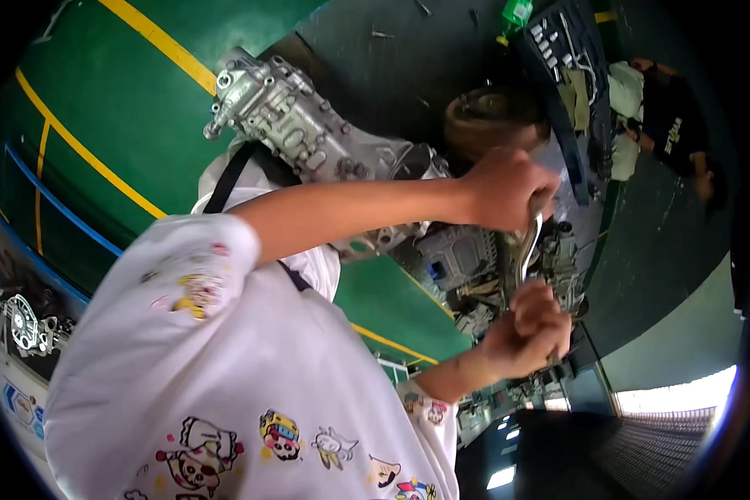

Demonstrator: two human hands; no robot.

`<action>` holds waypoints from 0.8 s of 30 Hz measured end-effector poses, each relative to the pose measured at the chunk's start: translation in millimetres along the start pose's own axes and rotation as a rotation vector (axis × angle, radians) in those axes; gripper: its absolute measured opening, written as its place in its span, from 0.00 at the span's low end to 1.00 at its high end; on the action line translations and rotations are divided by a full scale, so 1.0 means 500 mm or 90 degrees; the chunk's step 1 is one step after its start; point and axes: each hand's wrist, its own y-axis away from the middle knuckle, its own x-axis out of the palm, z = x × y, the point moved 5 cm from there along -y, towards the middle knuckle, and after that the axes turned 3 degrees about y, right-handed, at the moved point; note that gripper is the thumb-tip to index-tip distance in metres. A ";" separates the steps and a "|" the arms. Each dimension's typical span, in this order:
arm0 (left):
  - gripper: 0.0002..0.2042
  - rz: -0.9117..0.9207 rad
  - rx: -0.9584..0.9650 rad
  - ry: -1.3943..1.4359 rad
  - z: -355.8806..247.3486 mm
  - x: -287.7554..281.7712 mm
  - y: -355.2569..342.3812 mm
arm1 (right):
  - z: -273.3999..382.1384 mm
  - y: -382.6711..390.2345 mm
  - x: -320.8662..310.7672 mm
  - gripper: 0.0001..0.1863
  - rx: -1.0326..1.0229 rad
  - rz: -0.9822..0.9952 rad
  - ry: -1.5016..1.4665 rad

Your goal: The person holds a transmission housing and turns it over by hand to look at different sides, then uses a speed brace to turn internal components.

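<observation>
My left hand (pixel 508 190) is closed in a fist round the upper end of a bent silver metal tool (pixel 529 243). Lower in the head view, my right hand (pixel 529 333) has its fingers wrapped round the tool's other end. The bar between them curves, and its ends are hidden in my hands, so its exact kind does not show. Beside my left forearm lies a large grey metal gearbox housing (pixel 308 129) with ribs and bolt holes. Just above my left hand is a round brown part (pixel 496 121), smeared by motion.
A dark tool case (pixel 579 125) with sockets lies beyond my hands, by a green bottle (pixel 517 12). Another person (pixel 675 125) is at the right. Metal castings (pixel 458 254) sit beneath my arms. More machine parts (pixel 29 325) stand at the far left.
</observation>
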 end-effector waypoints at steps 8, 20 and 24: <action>0.06 0.227 -0.044 0.042 -0.031 0.037 0.118 | -0.037 -0.096 -0.127 0.22 0.224 -0.226 -0.123; 0.06 0.203 -0.016 0.014 -0.036 0.050 0.144 | -0.027 -0.106 -0.110 0.22 0.187 -0.191 -0.133; 0.07 -0.007 -0.012 0.038 0.009 -0.026 -0.007 | -0.003 -0.025 0.004 0.21 -0.012 0.046 0.021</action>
